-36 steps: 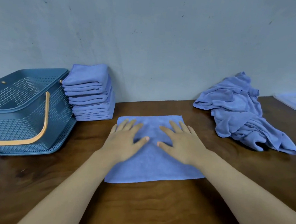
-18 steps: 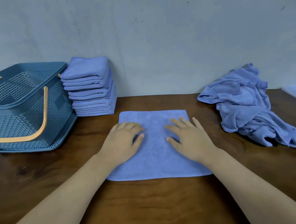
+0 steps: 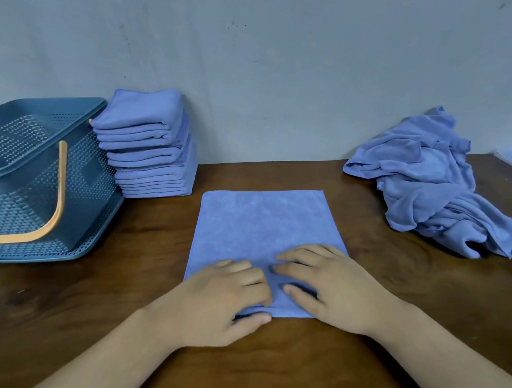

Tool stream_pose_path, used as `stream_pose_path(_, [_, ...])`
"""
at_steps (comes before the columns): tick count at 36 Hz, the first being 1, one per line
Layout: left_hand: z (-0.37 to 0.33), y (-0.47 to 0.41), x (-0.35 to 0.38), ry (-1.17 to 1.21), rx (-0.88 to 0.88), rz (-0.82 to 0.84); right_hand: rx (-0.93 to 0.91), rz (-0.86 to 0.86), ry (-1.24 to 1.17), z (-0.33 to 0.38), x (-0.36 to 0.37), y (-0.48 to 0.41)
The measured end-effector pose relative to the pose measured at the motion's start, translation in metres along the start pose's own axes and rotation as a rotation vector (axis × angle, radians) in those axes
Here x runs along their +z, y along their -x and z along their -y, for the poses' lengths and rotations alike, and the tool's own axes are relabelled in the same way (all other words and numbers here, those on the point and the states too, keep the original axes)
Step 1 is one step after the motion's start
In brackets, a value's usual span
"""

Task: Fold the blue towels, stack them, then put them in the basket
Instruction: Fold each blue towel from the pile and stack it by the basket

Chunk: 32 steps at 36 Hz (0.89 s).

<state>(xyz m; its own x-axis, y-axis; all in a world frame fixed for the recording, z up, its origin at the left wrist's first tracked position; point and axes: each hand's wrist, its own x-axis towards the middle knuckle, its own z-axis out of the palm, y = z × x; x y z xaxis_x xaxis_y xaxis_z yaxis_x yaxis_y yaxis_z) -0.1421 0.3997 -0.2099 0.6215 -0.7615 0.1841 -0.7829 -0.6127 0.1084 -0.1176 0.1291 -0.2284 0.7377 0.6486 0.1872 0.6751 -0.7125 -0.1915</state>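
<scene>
While the flat blue towel (image 3: 262, 224) lies on the brown wooden table (image 3: 268, 359) between the stack of folded blue towels (image 3: 150, 145) and the crumpled blue heap (image 3: 429, 186), the left hand (image 3: 221, 299) pinches its near edge; the right hand (image 3: 336, 288) rests on it, fingers bent, grip unclear.

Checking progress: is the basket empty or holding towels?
Empty as far as visible: the basket shows bare mesh; the folded stack sits beside it.
</scene>
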Motion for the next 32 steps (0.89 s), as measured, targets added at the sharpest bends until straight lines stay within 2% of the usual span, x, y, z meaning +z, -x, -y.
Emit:
stream_pose_path(4, [-0.001,-0.001,0.0,0.042,-0.036,-0.012,-0.058,-0.001,-0.09,0.005,-0.006,0.002])
stream_pose_path(9, [0.0,-0.002,-0.002,0.177,-0.119,-0.015,-0.083,0.018,-0.059,0.011,-0.012,0.002])
stream_pose_path(14, [-0.003,-0.001,-0.004,0.203,-0.154,0.004,-0.092,-0.006,-0.056,0.008,-0.015,0.006])
stream_pose_path(18, [-0.008,-0.003,-0.002,0.213,-0.174,-0.008,-0.079,0.018,-0.105,0.003,-0.024,0.01])
stream_pose_path(23, [-0.013,-0.005,0.007,0.092,-0.172,-0.014,-0.038,0.044,-0.18,-0.004,-0.03,0.013])
stream_pose_path(32, [0.027,0.035,-0.028,0.197,-0.227,0.08,0.076,0.167,-0.377,-0.026,-0.054,0.026])
